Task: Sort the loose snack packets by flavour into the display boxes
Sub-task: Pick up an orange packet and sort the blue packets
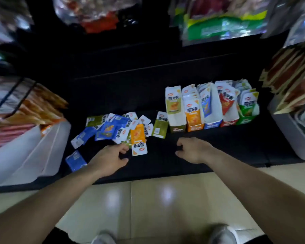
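A: Far left of the worktop (153, 162)?

B: A white bin (33, 152) of orange and red packs stood there. Just right of it, one blue packet (75, 160) lay flat and alone near the front edge.

A: The unsorted stock?

B: The loose packets (111, 126) lay heaped left of centre. They were mostly blue, with a few olive and several face down showing white. An orange packet (139, 140) stuck out of the heap's near side. An olive packet (160, 127) lay at the heap's right end, just beside the first box.

A: Left hand?

B: The left hand (109, 159) hovered palm down with fingers loosely curled and thumb apart, gripping nothing. Its fingertips were just beside the orange packet; contact could not be told.

A: Right hand?

B: The right hand (192, 149) was over bare worktop in front of the boxes, fingers loosely curled downward, nothing held.

A: Boxes?

B: Five stood in a touching row right of centre: olive box (176, 118), orange box (195, 126), blue box (212, 124), red box (229, 122), green box (247, 118). Upright packets of matching colour stood in each. The olive box looked the least full.

A: Far right?

B: A grey bin (289, 136) with stacked packs.
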Tool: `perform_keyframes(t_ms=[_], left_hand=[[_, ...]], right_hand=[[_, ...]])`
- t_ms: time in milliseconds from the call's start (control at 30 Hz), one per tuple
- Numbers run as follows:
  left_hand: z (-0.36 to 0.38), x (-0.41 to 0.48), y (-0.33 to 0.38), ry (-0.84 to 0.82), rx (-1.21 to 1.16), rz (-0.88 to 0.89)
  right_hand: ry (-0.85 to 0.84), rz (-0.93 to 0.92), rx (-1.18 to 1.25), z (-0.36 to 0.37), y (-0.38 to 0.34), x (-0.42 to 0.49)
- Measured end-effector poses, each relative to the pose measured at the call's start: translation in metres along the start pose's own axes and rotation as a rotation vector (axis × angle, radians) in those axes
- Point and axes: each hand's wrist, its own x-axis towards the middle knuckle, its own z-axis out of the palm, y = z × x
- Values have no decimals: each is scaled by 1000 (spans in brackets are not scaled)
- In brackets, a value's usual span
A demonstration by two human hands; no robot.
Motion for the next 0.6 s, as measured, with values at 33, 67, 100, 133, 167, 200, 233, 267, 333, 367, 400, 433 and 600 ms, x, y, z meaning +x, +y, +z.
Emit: perform_keyframes(t_ms=[33, 67, 100, 133, 167, 200, 233, 267, 333, 367, 400, 433, 600], left_hand=[[0, -3, -15, -12, 6, -24], [1, -4, -29, -21, 6, -47], [1, -5, -41, -23, -2, -64], [2, -5, -52, -24, -16, -78], [4, -5, -62, -29, -32, -85], [6, -6, -72, -45, -50, -96], [8, -6, -81, -69, -64, -108], [10, -7, -90, -92, -74, -120], [13, -6, -104, -111, -92, -141], [14, -5, -110, -107, -104, -151], [15, -4, -114, -102, -115, -159], [16, -3, -118, -98, -119, -165], [24, 0, -119, -153, -93, -158]], right_hand=[[-8, -18, -8, 11, -9, 9], [-18, -33, -11, 23, -19, 19], [-30, -46, -12, 34, -30, 31], [-36, -66, -17, 45, -42, 43], [-36, -92, -30, 55, -54, 55], [-26, -122, -52, 65, -68, 68], [-11, -147, -78, 73, -81, 80], [11, -169, -103, 81, -94, 91], [52, -197, -136, 94, -114, 112], [53, -198, -143, 102, -121, 120], [42, -187, -154, 110, -125, 126], [32, -169, -173, 120, -126, 128], [207, -184, -247, 168, -115, 87]])
